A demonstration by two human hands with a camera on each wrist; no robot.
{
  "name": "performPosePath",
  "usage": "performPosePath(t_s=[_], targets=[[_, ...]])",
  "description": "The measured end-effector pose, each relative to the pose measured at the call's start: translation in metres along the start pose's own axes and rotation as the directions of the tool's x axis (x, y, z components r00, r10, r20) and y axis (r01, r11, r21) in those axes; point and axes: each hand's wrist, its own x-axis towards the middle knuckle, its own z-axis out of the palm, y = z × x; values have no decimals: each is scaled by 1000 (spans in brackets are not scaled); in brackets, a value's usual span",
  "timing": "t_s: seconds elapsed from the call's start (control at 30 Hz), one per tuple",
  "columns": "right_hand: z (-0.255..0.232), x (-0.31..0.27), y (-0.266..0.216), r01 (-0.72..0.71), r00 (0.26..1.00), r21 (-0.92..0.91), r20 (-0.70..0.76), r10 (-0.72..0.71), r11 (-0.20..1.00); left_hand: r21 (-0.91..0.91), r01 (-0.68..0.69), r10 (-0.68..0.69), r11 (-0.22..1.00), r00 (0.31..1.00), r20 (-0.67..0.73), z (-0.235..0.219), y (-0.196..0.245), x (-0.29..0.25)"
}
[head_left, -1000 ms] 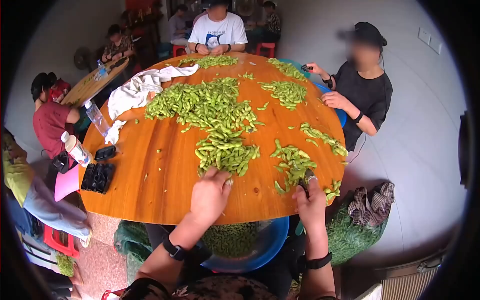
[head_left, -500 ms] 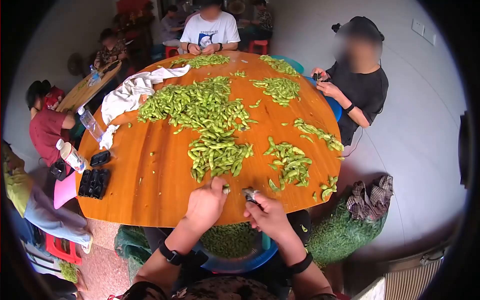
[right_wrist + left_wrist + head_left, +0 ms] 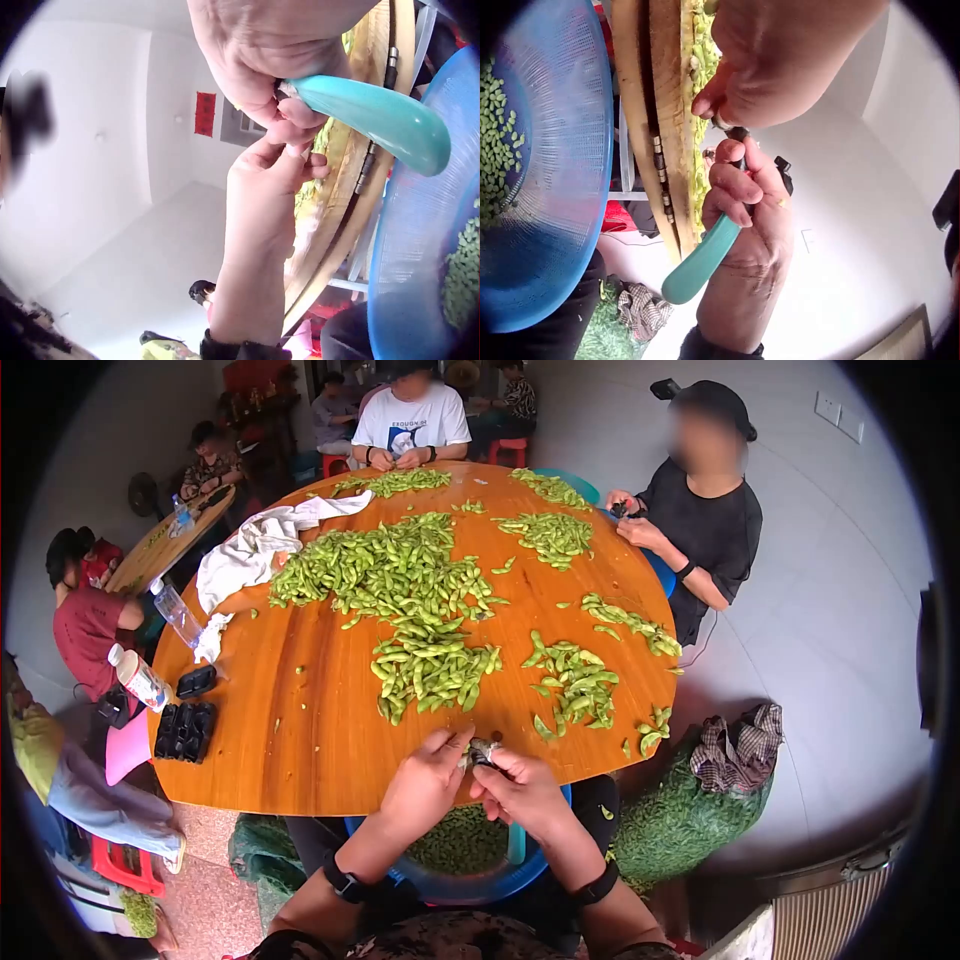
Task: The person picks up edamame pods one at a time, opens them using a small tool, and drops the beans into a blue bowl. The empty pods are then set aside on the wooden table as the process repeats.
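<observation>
My left hand (image 3: 425, 778) and right hand (image 3: 525, 792) meet at the table's near edge in the head view. The right fingers curl round a tool with a teal handle (image 3: 701, 262); its dark, metallic front end (image 3: 484, 750) points at the left fingertips. My left thumb and fingers pinch a small green pod (image 3: 464, 758), mostly covered by the fingers. In the right wrist view the teal handle (image 3: 382, 124) sticks out from the palm. Beyond the hands lies a pile of green bean pods (image 3: 435, 670). Below is a blue basin (image 3: 592, 150) holding shelled beans (image 3: 496, 135).
The round wooden table (image 3: 300, 760) also bears smaller pod heaps (image 3: 575, 680), a white cloth (image 3: 250, 550), a plastic bottle (image 3: 176, 615) and black trays (image 3: 185, 732). A person in black (image 3: 705, 520) sits at the right. A full green sack (image 3: 690, 815) stands on the floor.
My right hand has moved left from the right-hand pod heap with the tool. My left hand has drawn back from the pile with a pod, and both hands now meet.
</observation>
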Motion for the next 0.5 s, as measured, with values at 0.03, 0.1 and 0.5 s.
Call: performPosePath(t_s=[0.03, 0.1, 0.5], targets=[[0, 0, 2, 0, 1000, 0, -1, 0, 1000, 1, 9, -9, 1000, 1000, 8, 1, -1, -1], [-1, 2, 8, 28, 1000, -30, 11, -28, 999, -1, 15, -15, 1000, 1000, 16, 3, -1, -1], [2, 5, 17, 69, 998, 187, -24, -66, 980, -292, 84, -55, 953, 993, 107, 4, -17, -7]])
